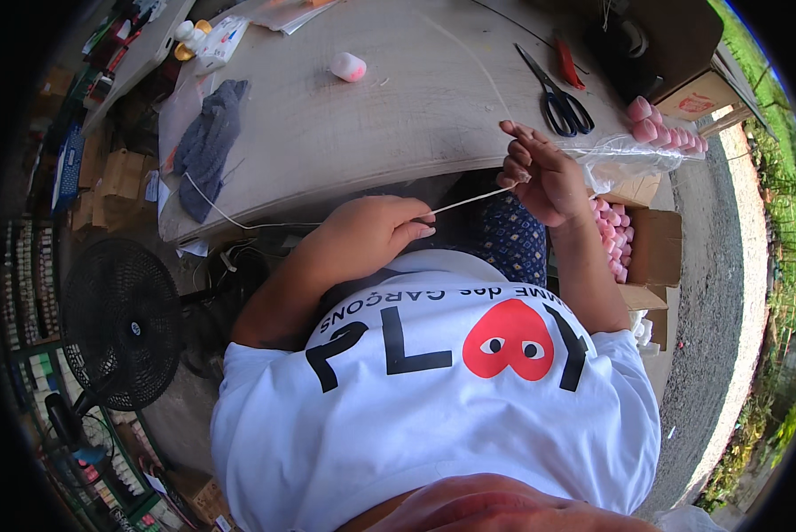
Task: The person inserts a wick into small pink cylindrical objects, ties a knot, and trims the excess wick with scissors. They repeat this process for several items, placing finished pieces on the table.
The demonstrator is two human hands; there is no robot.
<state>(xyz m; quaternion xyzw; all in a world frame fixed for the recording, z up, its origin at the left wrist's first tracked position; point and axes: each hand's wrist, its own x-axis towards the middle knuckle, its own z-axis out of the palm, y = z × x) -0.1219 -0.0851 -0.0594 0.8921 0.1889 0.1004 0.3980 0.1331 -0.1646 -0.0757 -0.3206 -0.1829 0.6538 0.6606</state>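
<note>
Stretched taut between both: white string (469, 202), pinched by left hand (371, 232) at its lower end, by right hand (540, 173) at its upper end, slanting up-right below tabletop (398, 97) edge.

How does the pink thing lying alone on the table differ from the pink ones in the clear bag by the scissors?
The lone pink piece lies by itself in the open on the table; the bagged pink pieces sit packed in a row inside a clear plastic bag at the table's right edge. The lone one shows a whitish end; the bagged ones look evenly pink. Both seem small, rounded and similar in size.
</note>
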